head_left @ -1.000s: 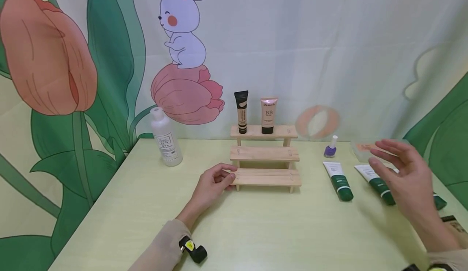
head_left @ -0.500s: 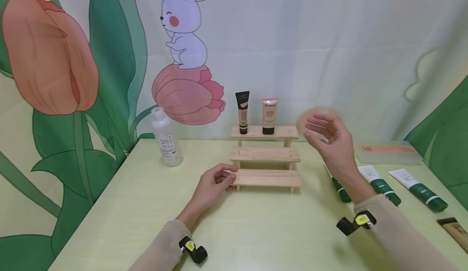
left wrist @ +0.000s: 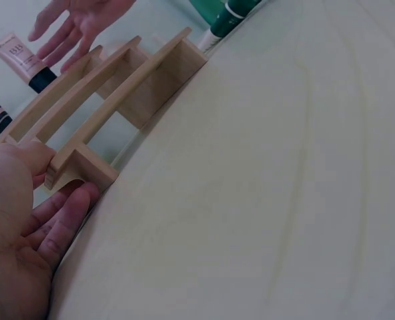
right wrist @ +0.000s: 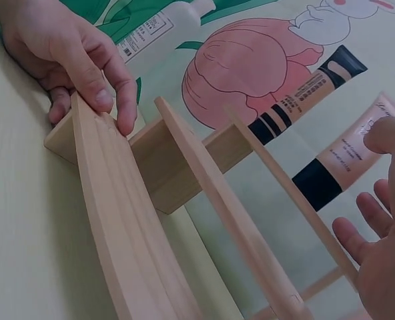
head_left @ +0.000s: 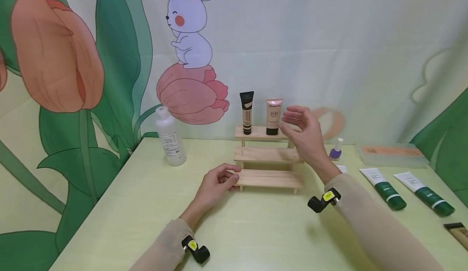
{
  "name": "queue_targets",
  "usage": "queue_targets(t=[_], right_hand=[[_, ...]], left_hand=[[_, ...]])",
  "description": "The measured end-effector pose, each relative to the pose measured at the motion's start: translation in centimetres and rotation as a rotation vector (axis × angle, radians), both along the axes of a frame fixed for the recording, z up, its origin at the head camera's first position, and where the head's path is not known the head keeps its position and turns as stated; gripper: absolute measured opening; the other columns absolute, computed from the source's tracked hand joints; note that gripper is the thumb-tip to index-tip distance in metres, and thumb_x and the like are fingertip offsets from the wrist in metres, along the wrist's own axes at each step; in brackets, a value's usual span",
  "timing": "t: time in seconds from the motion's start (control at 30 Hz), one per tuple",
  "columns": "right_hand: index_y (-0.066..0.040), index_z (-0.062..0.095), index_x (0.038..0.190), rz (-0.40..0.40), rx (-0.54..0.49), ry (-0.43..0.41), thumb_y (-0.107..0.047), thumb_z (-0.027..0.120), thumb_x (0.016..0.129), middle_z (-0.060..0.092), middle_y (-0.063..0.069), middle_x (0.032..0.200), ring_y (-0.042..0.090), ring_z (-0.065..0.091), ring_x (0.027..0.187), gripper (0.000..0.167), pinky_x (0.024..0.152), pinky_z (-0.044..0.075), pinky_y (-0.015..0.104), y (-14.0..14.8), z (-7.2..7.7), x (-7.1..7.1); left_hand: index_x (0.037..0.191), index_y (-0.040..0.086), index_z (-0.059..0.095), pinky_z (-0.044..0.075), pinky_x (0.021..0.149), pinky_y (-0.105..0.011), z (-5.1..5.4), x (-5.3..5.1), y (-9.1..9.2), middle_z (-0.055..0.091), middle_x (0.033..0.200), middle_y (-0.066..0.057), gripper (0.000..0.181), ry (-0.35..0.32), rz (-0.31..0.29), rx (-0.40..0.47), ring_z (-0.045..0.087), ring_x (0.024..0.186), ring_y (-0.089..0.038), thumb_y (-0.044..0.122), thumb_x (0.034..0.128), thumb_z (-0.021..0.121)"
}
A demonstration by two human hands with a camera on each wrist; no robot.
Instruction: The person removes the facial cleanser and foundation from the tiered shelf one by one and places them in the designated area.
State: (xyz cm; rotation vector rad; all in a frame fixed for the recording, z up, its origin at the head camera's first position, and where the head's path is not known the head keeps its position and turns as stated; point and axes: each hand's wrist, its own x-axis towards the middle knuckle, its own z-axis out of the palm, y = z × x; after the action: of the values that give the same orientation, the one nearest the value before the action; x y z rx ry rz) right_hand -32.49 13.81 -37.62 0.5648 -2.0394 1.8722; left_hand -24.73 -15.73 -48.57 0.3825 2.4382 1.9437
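Observation:
A three-step wooden display stand (head_left: pixel 268 154) stands on the table, and my left hand (head_left: pixel 215 185) grips the left end of its lowest step, thumb and fingers on either side of the board. On the top step stand a black-and-beige cosmetic tube (head_left: pixel 247 114) at the left and a pink BB cream tube (head_left: pixel 273 116) to its right, both cap down. My right hand (head_left: pixel 305 135) is raised just right of the BB cream tube. Its fingers are parted and hold nothing; the left wrist view shows a gap between this hand (left wrist: pixel 84 27) and the tube (left wrist: pixel 23 59).
A white bottle (head_left: pixel 170 141) stands at the back left. Rightward are a purple nail polish bottle (head_left: pixel 335 150), a clear flat box (head_left: pixel 393 155), green-and-white tubes (head_left: pixel 387 191) lying down, one mostly behind the right arm, and a beige tube (head_left: pixel 457 233) at the edge.
My right hand has moved left from above the green-and-white tubes to beside the BB cream tube. My left hand keeps its grip on the stand. The view has shifted slightly.

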Motion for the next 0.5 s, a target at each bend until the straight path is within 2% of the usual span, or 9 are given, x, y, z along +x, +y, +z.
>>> queue_targets(t=[0.23,0.5], right_hand=[[-0.001,0.057,0.15,-0.01,0.013,-0.008,-0.003,0.077,0.105,0.067,0.018,0.146,0.029,0.068,0.129,0.049,0.104,0.06,0.027,-1.3,-0.2,-0.9],[-0.003,0.057,0.149,-0.031,0.051,-0.022,-0.007,0.077,0.106,0.07,0.018,0.139,0.025,0.069,0.123,0.047,0.1,0.06,0.026,-2.5,-0.1,-1.2]], left_hand=[[0.129,0.01,0.077,0.069,0.08,-0.033,-0.1,0.0,0.2,0.08,0.105,-0.012,0.02,0.006,0.007,-0.009,0.08,0.089,-0.025,0.011,0.1101,0.073],[0.13,0.013,0.077,0.069,0.08,-0.031,0.0,0.2,0.1,0.08,0.105,-0.011,0.021,-0.01,0.015,-0.016,0.08,0.088,-0.025,0.012,0.1098,0.073]])
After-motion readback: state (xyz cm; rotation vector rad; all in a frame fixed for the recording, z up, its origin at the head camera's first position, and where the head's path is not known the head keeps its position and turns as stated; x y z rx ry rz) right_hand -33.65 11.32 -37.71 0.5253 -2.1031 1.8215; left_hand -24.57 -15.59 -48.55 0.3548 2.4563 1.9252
